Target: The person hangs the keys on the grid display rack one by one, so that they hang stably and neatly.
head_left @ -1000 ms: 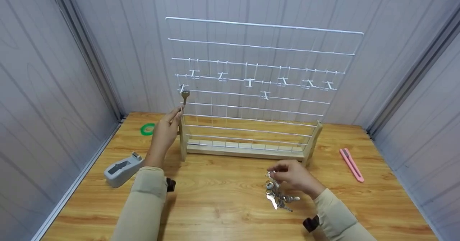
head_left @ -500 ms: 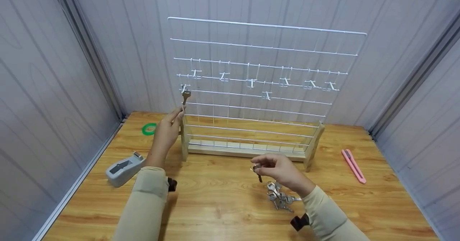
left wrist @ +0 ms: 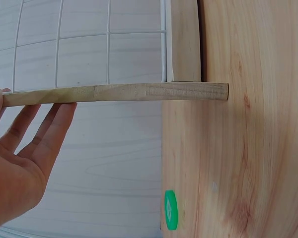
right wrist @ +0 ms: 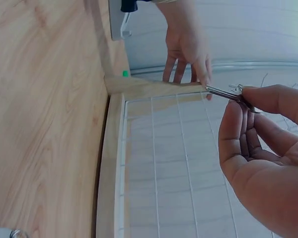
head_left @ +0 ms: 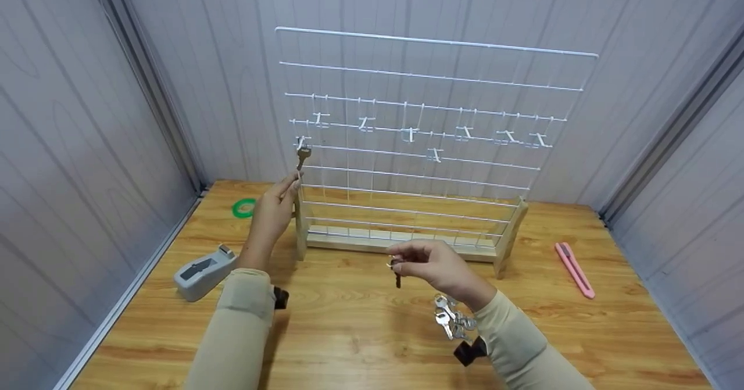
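Note:
A white wire grid rack (head_left: 412,208) stands upright in a wooden base (head_left: 401,243). My left hand (head_left: 272,210) grips the rack's wooden side post (left wrist: 139,92), fingers on its outer face and the thumb at the grid side. Just above that hand, a key (head_left: 303,154) hangs from the lowest left hook. With thumb and fingers my right hand (head_left: 436,268) pinches a dark-looking key (head_left: 398,279) with a small ring, raised in front of the base; its blade shows in the right wrist view. Below the right hand lies a pile of silver keys (head_left: 444,320), partly hidden by the sleeve.
Several white hooks (head_left: 411,135) run along the grid. At left are a grey tape dispenser (head_left: 203,272) and a green tape roll (head_left: 244,208). A pink utility knife (head_left: 574,271) lies at right. Pale panel walls close in the wooden table (head_left: 349,343).
My right hand has picked a key from the pile and carried it up and left, towards the rack. The left hand keeps its place on the post.

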A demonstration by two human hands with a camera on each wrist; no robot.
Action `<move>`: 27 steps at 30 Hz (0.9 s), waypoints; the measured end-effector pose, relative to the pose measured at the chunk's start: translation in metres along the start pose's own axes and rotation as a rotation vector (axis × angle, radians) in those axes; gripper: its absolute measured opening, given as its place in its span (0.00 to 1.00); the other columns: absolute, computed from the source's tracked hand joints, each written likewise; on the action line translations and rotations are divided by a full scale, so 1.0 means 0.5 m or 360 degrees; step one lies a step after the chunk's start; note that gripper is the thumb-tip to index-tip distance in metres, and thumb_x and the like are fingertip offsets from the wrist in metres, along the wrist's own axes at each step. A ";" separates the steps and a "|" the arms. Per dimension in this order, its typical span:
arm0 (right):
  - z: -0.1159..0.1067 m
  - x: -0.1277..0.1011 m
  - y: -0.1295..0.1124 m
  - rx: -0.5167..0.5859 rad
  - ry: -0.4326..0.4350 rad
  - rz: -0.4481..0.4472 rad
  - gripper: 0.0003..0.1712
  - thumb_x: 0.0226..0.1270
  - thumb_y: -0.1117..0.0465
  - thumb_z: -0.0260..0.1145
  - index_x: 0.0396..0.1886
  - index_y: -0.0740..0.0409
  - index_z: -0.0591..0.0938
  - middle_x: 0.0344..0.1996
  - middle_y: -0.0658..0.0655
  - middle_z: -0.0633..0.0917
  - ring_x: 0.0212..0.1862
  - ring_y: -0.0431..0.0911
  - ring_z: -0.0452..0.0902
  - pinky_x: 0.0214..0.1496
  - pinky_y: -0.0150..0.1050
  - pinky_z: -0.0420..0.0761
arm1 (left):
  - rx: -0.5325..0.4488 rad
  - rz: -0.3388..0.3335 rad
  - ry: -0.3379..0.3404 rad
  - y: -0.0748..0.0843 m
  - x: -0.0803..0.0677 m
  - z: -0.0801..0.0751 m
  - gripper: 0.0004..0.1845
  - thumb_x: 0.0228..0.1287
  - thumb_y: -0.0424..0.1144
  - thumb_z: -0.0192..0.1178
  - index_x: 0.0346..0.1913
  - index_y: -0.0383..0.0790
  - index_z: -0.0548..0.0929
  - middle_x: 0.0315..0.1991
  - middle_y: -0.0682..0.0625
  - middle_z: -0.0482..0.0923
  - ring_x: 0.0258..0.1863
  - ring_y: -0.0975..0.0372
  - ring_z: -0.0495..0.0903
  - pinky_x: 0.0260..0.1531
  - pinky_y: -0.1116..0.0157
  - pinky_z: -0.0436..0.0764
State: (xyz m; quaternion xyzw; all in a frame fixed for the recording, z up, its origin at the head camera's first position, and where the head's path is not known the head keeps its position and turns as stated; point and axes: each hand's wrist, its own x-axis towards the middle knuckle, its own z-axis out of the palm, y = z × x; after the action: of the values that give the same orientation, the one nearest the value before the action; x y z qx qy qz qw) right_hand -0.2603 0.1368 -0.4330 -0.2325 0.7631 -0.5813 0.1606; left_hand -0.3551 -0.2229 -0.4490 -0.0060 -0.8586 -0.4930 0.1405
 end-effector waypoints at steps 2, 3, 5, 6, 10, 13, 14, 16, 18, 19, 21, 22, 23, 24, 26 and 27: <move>0.005 0.004 -0.008 0.0023 -0.0002 -0.0010 0.20 0.74 0.64 0.72 0.62 0.66 0.85 0.47 0.51 0.90 0.48 0.37 0.85 0.53 0.28 0.88 | -0.0002 0.0006 0.0006 0.000 0.000 0.001 0.25 0.87 0.53 0.50 0.79 0.53 0.74 0.78 0.45 0.73 0.75 0.42 0.75 0.68 0.41 0.84; 0.007 0.006 -0.011 0.0037 0.0001 -0.0016 0.19 0.73 0.64 0.72 0.60 0.67 0.85 0.45 0.49 0.89 0.48 0.37 0.85 0.52 0.29 0.88 | -0.0004 0.0009 0.0002 0.000 0.000 0.001 0.25 0.87 0.53 0.50 0.79 0.53 0.74 0.78 0.44 0.73 0.75 0.41 0.76 0.67 0.41 0.85; 0.010 0.010 -0.019 0.0054 0.0007 -0.0034 0.18 0.73 0.65 0.73 0.59 0.68 0.84 0.44 0.46 0.88 0.47 0.38 0.84 0.52 0.29 0.88 | -0.0016 0.0008 -0.0006 0.002 0.000 0.001 0.26 0.86 0.55 0.50 0.79 0.54 0.74 0.79 0.45 0.72 0.74 0.41 0.77 0.63 0.42 0.87; 0.011 0.012 -0.023 0.0058 0.0008 -0.0047 0.18 0.73 0.65 0.72 0.58 0.68 0.84 0.43 0.45 0.88 0.47 0.38 0.84 0.52 0.30 0.88 | -0.0024 0.0009 -0.0011 0.002 0.000 0.001 0.26 0.86 0.55 0.50 0.79 0.54 0.74 0.79 0.45 0.72 0.73 0.40 0.77 0.62 0.42 0.88; 0.016 0.019 -0.041 0.0061 0.0015 -0.0090 0.16 0.74 0.64 0.72 0.56 0.67 0.84 0.43 0.46 0.87 0.46 0.39 0.83 0.53 0.32 0.88 | -0.0053 0.0003 -0.0024 0.002 0.000 0.001 0.27 0.85 0.57 0.50 0.79 0.54 0.74 0.80 0.46 0.71 0.73 0.41 0.78 0.60 0.43 0.89; 0.022 0.026 -0.059 0.0096 0.0025 -0.0105 0.17 0.75 0.62 0.72 0.57 0.67 0.84 0.43 0.46 0.88 0.45 0.39 0.83 0.53 0.33 0.88 | -0.0063 -0.0003 -0.0027 0.001 0.000 0.001 0.27 0.85 0.57 0.50 0.79 0.54 0.74 0.80 0.46 0.71 0.74 0.42 0.77 0.61 0.44 0.89; 0.023 0.029 -0.066 0.0115 0.0031 -0.0107 0.18 0.75 0.62 0.72 0.58 0.67 0.84 0.44 0.46 0.88 0.46 0.39 0.84 0.53 0.33 0.88 | -0.0062 -0.0007 -0.0028 0.000 0.000 0.001 0.27 0.85 0.57 0.50 0.79 0.55 0.74 0.80 0.46 0.71 0.74 0.42 0.77 0.61 0.44 0.89; 0.028 0.036 -0.082 0.0160 0.0050 -0.0113 0.19 0.74 0.61 0.73 0.58 0.67 0.85 0.43 0.46 0.89 0.46 0.39 0.85 0.53 0.33 0.90 | -0.0065 -0.0020 -0.0040 0.000 0.000 0.001 0.27 0.86 0.56 0.50 0.79 0.55 0.74 0.80 0.45 0.71 0.74 0.41 0.77 0.60 0.44 0.89; 0.032 0.044 -0.098 0.0190 0.0065 -0.0126 0.19 0.73 0.61 0.74 0.57 0.68 0.85 0.42 0.47 0.90 0.46 0.39 0.87 0.53 0.33 0.90 | -0.0057 -0.0036 -0.0043 0.000 0.000 0.001 0.26 0.86 0.56 0.50 0.79 0.56 0.73 0.80 0.45 0.71 0.72 0.41 0.78 0.58 0.45 0.90; 0.034 0.048 -0.106 0.0195 0.0072 -0.0138 0.18 0.72 0.62 0.75 0.57 0.68 0.86 0.42 0.46 0.91 0.46 0.39 0.87 0.52 0.33 0.91 | -0.0055 -0.0045 -0.0045 0.001 -0.001 0.001 0.26 0.86 0.55 0.49 0.80 0.56 0.73 0.80 0.44 0.71 0.72 0.40 0.79 0.58 0.45 0.91; 0.037 0.057 -0.121 0.0202 0.0079 -0.0165 0.17 0.71 0.63 0.75 0.54 0.68 0.87 0.39 0.46 0.92 0.44 0.39 0.88 0.50 0.33 0.91 | -0.0064 -0.0060 -0.0049 0.002 0.000 0.000 0.26 0.86 0.55 0.50 0.80 0.56 0.73 0.80 0.43 0.71 0.70 0.40 0.80 0.56 0.46 0.91; 0.038 0.062 -0.128 0.0199 0.0078 -0.0179 0.16 0.71 0.64 0.75 0.54 0.69 0.87 0.39 0.47 0.92 0.43 0.39 0.88 0.49 0.33 0.90 | -0.0065 -0.0065 -0.0045 0.002 0.000 0.000 0.26 0.86 0.55 0.50 0.79 0.56 0.73 0.79 0.43 0.71 0.69 0.40 0.81 0.56 0.46 0.92; 0.038 0.066 -0.135 0.0188 0.0076 -0.0195 0.16 0.71 0.64 0.75 0.53 0.70 0.87 0.38 0.47 0.92 0.42 0.39 0.88 0.47 0.32 0.90 | -0.0066 -0.0071 -0.0043 0.003 0.000 0.001 0.26 0.86 0.55 0.50 0.79 0.56 0.73 0.79 0.43 0.72 0.69 0.40 0.81 0.56 0.46 0.92; 0.039 0.070 -0.141 0.0181 0.0073 -0.0207 0.16 0.71 0.65 0.75 0.53 0.71 0.87 0.37 0.47 0.92 0.41 0.39 0.87 0.46 0.32 0.89 | -0.0072 -0.0075 -0.0043 0.003 0.000 0.001 0.26 0.86 0.55 0.50 0.79 0.56 0.73 0.79 0.43 0.72 0.69 0.40 0.81 0.55 0.46 0.92; 0.039 0.079 -0.151 0.0150 0.0065 -0.0216 0.16 0.71 0.65 0.74 0.52 0.72 0.88 0.37 0.47 0.93 0.39 0.39 0.87 0.44 0.33 0.89 | -0.0072 -0.0075 -0.0040 0.003 0.000 0.000 0.26 0.86 0.55 0.50 0.79 0.56 0.73 0.79 0.43 0.72 0.69 0.40 0.81 0.55 0.46 0.92; 0.039 0.082 -0.156 0.0125 0.0056 -0.0215 0.15 0.71 0.65 0.74 0.52 0.72 0.88 0.37 0.47 0.93 0.39 0.39 0.87 0.43 0.33 0.90 | -0.0065 -0.0069 -0.0036 0.003 0.000 0.000 0.26 0.86 0.55 0.50 0.79 0.56 0.74 0.79 0.43 0.72 0.69 0.41 0.81 0.55 0.46 0.92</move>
State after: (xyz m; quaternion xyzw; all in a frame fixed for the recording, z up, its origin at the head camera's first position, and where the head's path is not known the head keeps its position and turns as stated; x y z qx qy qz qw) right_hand -0.2716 0.0816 -0.3621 -0.2667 0.7251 -0.6242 0.1166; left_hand -0.3548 -0.2220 -0.4477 0.0042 -0.8498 -0.5132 0.1198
